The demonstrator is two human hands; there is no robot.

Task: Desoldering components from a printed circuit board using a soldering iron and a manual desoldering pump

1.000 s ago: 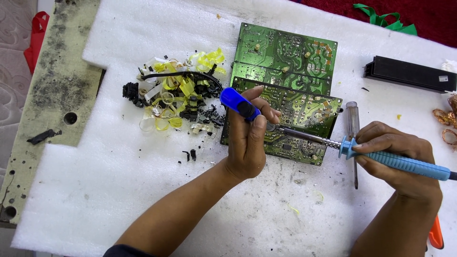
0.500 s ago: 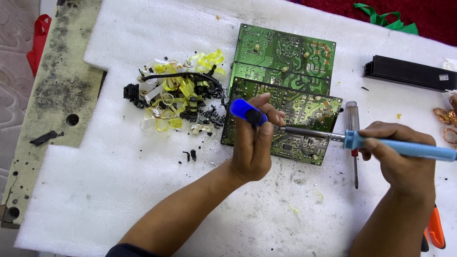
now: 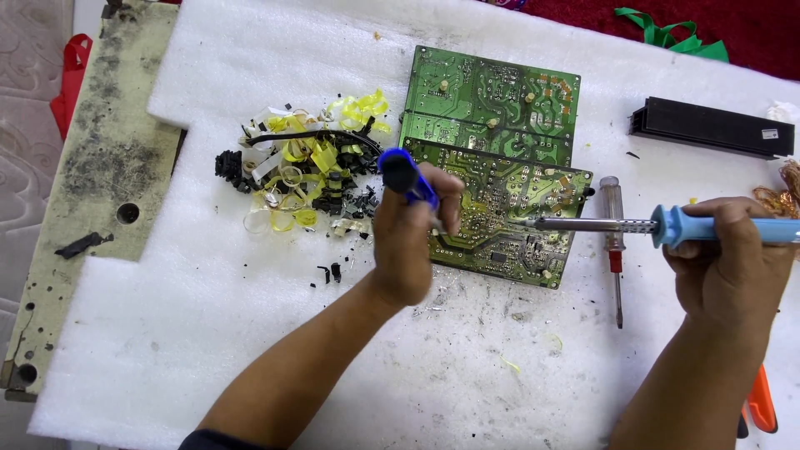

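My left hand (image 3: pixel 410 237) grips a blue-handled tool (image 3: pixel 405 175) and presses its hidden tip against the near green circuit board (image 3: pixel 517 212). My right hand (image 3: pixel 727 254) holds a soldering iron (image 3: pixel 633 225) by its light blue handle. The metal shaft lies level and its tip touches the middle of that board. A second green circuit board (image 3: pixel 492 104) lies just behind the first. Both boards rest on a white foam sheet (image 3: pixel 275 333).
A heap of yellow tape and black parts (image 3: pixel 308 171) lies left of the boards. A red-banded screwdriver (image 3: pixel 615 242) lies right of them, a black heatsink bar (image 3: pixel 708 127) at the far right. An orange-handled tool (image 3: pixel 760 400) sits under my right forearm. A dirty board (image 3: pixel 92 167) borders the foam's left side.
The soldering iron has swung from a slant to level, with my right hand moving right and up. My left hand has shifted slightly right along the board.
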